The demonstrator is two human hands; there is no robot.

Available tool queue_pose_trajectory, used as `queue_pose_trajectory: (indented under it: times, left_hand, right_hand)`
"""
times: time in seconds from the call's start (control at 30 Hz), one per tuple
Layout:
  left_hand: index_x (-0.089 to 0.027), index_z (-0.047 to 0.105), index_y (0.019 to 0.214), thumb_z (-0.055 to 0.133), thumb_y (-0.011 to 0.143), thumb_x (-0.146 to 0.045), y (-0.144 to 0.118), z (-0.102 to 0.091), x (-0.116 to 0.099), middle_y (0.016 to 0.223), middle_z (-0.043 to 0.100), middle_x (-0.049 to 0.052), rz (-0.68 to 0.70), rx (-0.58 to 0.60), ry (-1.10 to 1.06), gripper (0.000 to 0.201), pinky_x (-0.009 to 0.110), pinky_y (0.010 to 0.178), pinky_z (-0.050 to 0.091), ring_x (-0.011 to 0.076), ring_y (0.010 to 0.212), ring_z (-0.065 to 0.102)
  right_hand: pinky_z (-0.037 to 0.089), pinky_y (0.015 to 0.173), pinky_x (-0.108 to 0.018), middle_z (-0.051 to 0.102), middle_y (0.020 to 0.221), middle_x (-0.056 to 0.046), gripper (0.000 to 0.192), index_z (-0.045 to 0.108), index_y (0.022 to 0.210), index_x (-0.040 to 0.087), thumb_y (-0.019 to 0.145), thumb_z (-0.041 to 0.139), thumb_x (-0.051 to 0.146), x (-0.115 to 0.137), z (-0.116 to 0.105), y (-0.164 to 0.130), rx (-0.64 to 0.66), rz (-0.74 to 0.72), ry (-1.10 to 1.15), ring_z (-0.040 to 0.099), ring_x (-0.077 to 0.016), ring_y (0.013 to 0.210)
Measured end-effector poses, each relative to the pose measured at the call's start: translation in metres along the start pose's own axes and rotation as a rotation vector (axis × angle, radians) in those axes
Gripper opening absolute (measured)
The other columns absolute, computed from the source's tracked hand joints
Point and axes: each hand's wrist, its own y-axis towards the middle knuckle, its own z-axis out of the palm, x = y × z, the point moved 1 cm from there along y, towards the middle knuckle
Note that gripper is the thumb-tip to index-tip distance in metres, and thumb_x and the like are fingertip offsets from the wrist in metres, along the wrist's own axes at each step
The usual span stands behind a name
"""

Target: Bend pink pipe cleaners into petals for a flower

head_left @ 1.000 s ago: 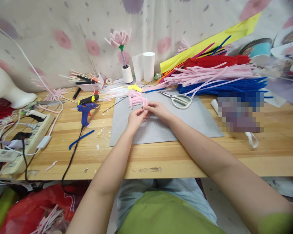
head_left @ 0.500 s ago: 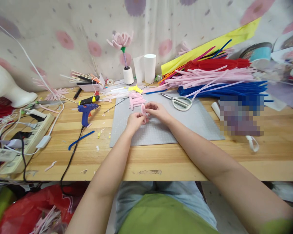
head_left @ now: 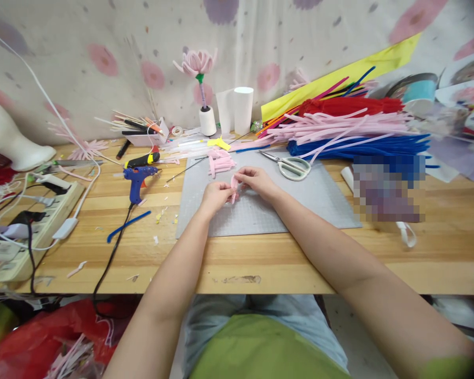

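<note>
A small bent pink pipe cleaner piece (head_left: 234,187) is pinched between my left hand (head_left: 214,196) and my right hand (head_left: 258,181), just above the grey cutting mat (head_left: 312,202). Both hands meet at the mat's middle. Behind them on the mat lies a small pile of folded pink pipe cleaner pieces (head_left: 220,161). White-handled scissors (head_left: 291,165) rest on the mat to the right of my right hand.
A blue glue gun (head_left: 137,180) with a black cord lies left of the mat, beside a power strip (head_left: 31,226). Stacks of pink, red and blue pipe cleaners (head_left: 351,131) fill the back right. A pink flower model (head_left: 198,66) and white cups (head_left: 243,109) stand at the back.
My hands have drawn slightly closer to me and lower over the mat, turning the pink piece between the fingers. Nothing else on the table has moved.
</note>
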Motion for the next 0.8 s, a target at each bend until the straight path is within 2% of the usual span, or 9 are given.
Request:
queue_pose_trajectory:
  times: [0.2,0.4,0.53,0.6,0.67,0.8]
  left_hand:
    - [-0.014,0.059,0.061,0.064,0.066,-0.024,0.008,-0.003,0.009,0.052,0.061,0.000,0.136,0.055,0.102,0.013,0.021,0.053,0.045,0.0100,0.050,0.058]
    - [-0.013,0.057,0.058,0.064,0.065,-0.015,-0.002,-0.001,-0.003,0.050,0.059,0.000,0.042,0.076,-0.016,0.010,0.023,0.054,0.045,0.0112,0.050,0.058]
    - [-0.012,0.057,0.057,0.066,0.063,-0.016,-0.006,-0.002,-0.008,0.051,0.060,0.002,-0.004,0.094,-0.022,0.011,0.024,0.055,0.045,0.0125,0.051,0.060]
    - [-0.013,0.057,0.057,0.066,0.063,-0.017,-0.004,-0.004,-0.006,0.051,0.061,0.002,0.000,0.075,-0.012,0.011,0.023,0.054,0.044,0.0131,0.051,0.060]
    - [-0.013,0.058,0.058,0.065,0.064,-0.020,0.000,-0.006,-0.002,0.051,0.061,0.002,0.049,0.041,0.010,0.011,0.022,0.052,0.042,0.0133,0.052,0.060]
    - [-0.014,0.061,0.065,0.064,0.067,-0.031,0.010,-0.006,0.010,0.054,0.062,0.000,0.253,-0.030,0.101,0.017,0.020,0.049,0.037,0.0092,0.048,0.054]
  right_hand:
    - [0.042,0.059,-0.024,0.059,0.065,0.001,0.022,0.059,0.070,0.016,0.061,0.068,0.034,0.002,-0.001,0.004,-0.011,-0.056,-0.086,0.051,-0.0095,0.060]
    - [0.043,0.061,-0.026,0.060,0.062,0.001,0.016,0.061,0.065,0.017,0.060,0.067,0.030,0.009,-0.010,0.005,0.065,-0.082,-0.141,0.052,-0.0104,0.059]
    - [0.043,0.061,-0.026,0.061,0.063,0.000,0.016,0.061,0.064,0.017,0.060,0.067,0.032,0.014,-0.014,0.004,0.146,-0.111,-0.168,0.053,-0.0115,0.061]
    - [0.043,0.061,-0.027,0.061,0.063,0.000,0.017,0.061,0.064,0.017,0.061,0.067,0.033,0.014,-0.014,0.004,0.147,-0.125,-0.180,0.053,-0.0117,0.061]
    - [0.044,0.062,-0.027,0.062,0.065,0.000,0.018,0.061,0.066,0.017,0.061,0.068,0.033,0.012,-0.012,0.004,0.108,-0.128,-0.162,0.054,-0.0117,0.062]
    - [0.046,0.062,-0.027,0.062,0.070,-0.001,0.022,0.058,0.073,0.018,0.061,0.069,0.033,0.005,-0.003,0.004,0.062,-0.075,-0.033,0.055,-0.0120,0.063]
